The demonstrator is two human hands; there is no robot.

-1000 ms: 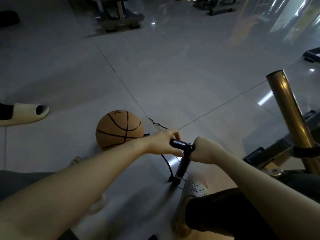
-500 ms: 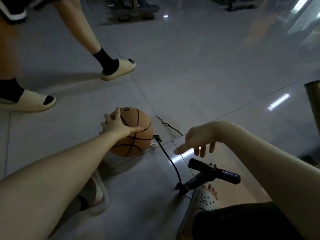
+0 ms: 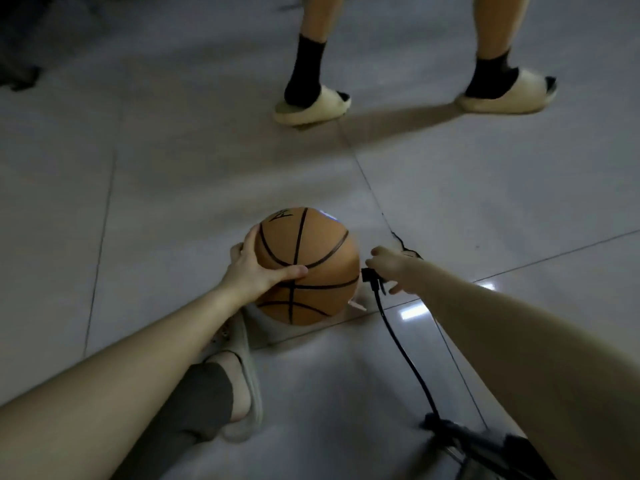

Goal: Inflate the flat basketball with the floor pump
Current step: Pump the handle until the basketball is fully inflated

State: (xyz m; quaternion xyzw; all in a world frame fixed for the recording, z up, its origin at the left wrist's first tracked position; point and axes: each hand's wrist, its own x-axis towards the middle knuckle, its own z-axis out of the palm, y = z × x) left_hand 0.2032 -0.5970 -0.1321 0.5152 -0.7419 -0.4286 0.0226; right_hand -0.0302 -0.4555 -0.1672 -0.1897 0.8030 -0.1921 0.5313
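The basketball [image 3: 308, 265] lay on the floor tiles [image 3: 173, 202], the left hand [image 3: 252, 271] clasping its side. The right hand [image 3: 391, 268], fingers apart, hovered at the hose connector [image 3: 371, 277]. Likely step: tending the needle joint. The next move called for a firm pinch.

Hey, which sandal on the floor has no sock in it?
The pale sandal nearest the camera, just below the basketball: a bare foot is in it. Both cream slides farther off are worn over black socks.

Left hand [image 3: 258, 270] holds basketball [image 3: 311, 251], hose [image 3: 398, 341] beside
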